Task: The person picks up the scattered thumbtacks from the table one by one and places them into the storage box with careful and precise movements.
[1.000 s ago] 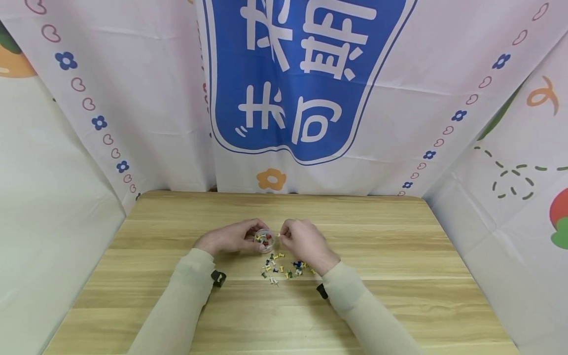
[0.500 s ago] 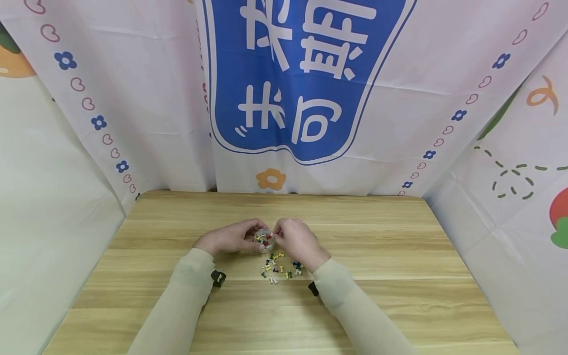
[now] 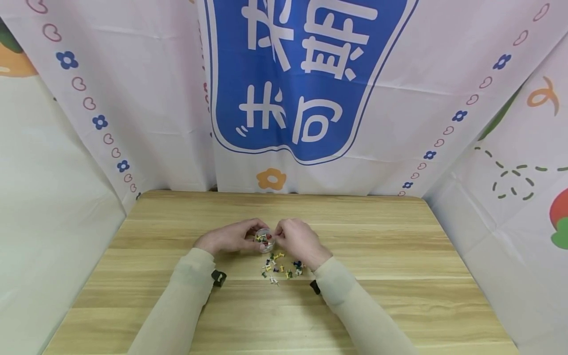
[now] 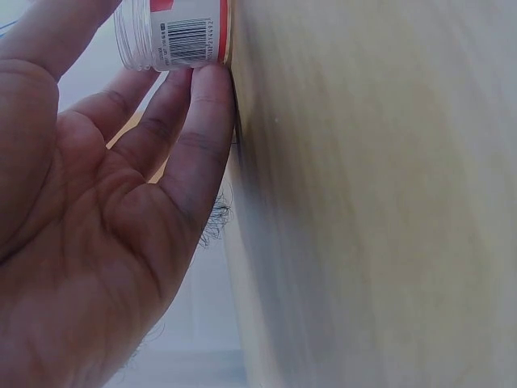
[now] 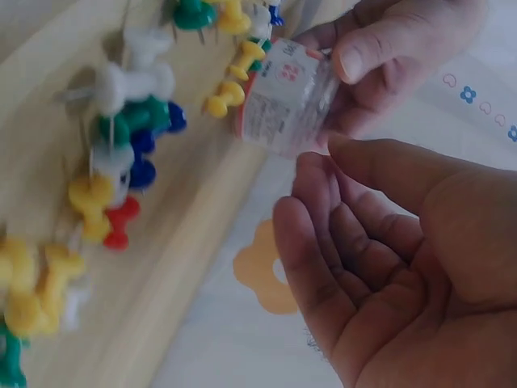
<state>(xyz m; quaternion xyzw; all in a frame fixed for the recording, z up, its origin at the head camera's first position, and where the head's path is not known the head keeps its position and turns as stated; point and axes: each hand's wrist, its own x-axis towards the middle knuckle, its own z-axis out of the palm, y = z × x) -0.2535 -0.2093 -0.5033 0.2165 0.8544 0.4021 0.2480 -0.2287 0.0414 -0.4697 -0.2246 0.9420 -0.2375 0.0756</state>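
Observation:
A small clear plastic jar [image 3: 265, 239] with a red-edged label stands at the middle of the wooden table [image 3: 390, 256], holding several coloured push pins. My left hand [image 3: 237, 237] grips it from the left; in the left wrist view my fingers [image 4: 198, 121] lie against the jar [image 4: 174, 32]. My right hand [image 3: 288, 235] hovers at the jar's right rim. In the right wrist view its fingers [image 5: 323, 218] are loosely curled with nothing between them, just beside the jar [image 5: 287, 101]. Loose push pins [image 3: 281, 268] lie scattered in front of the jar.
A printed cloth backdrop [image 3: 301, 88] hangs behind the table and wraps both sides. Yellow, blue, green, white and red pins [image 5: 121, 162] lie close to my right wrist. Black wrist straps [image 3: 218, 278] sit on both sleeves.
My right hand, which pinched a yellow pin beside the jar a second ago, has moved left to the jar's rim and now shows no pin. The left hand has kept still.

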